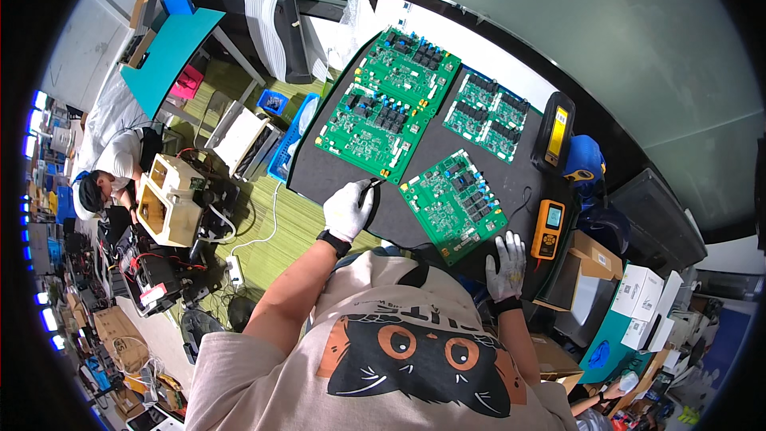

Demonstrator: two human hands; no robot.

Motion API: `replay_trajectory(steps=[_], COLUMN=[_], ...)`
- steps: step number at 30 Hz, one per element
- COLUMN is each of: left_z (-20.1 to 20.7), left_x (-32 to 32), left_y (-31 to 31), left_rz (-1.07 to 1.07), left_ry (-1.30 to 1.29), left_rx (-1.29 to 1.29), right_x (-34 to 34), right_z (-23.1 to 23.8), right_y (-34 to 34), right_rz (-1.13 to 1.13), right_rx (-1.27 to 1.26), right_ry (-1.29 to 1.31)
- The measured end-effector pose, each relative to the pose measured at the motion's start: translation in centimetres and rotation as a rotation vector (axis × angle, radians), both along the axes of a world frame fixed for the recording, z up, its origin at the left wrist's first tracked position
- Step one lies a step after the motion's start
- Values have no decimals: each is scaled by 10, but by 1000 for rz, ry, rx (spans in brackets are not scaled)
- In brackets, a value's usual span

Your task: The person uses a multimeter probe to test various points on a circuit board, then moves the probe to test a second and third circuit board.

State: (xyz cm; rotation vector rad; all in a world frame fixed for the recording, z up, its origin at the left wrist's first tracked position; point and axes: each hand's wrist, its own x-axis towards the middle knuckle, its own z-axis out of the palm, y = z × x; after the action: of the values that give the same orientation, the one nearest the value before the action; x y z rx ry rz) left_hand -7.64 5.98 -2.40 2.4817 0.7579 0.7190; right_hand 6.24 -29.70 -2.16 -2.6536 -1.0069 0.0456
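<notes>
A green circuit board [447, 211] with dark blocky parts lies tilted on the dark mat [423, 148] in front of me. My left hand [348, 209], in a white glove, is at the mat's near left edge, its fingers closed round something small and dark, mostly hidden. Just beyond it is another green board [363, 140]. My right hand [506, 265], gloved too, rests flat with fingers stretched beside the near board's right corner. A third large board [403, 72] lies at the far left, and a board with several dark blocks [484, 118] at the far right.
On the right are an orange handheld meter [548, 229], a black case [554, 132] with a yellow label, a blue tape dispenser [585, 158] and an open cardboard box [590, 259]. Left of the mat stand blue baskets [279, 161]. Another person [120, 164] bends over a cream-coloured machine [169, 201].
</notes>
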Motion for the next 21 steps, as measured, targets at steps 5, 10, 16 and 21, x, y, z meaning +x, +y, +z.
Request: replay_trajectory(steps=[5, 10, 16, 21], left_z=[0, 0, -3, -4], left_x=[-2, -1, -1, 0], left_y=[0, -1, -1, -1], left_rz=[13, 17, 20, 20], left_ry=[41, 40, 33, 38], left_rx=[-34, -29, -13, -35], right_x=[1, 0, 0, -1], right_z=[1, 0, 0, 0], right_y=[0, 0, -1, -1], right_rz=[8, -6, -1, -1], right_rx=[-3, -3, 7, -1], right_ry=[-2, 7, 7, 8])
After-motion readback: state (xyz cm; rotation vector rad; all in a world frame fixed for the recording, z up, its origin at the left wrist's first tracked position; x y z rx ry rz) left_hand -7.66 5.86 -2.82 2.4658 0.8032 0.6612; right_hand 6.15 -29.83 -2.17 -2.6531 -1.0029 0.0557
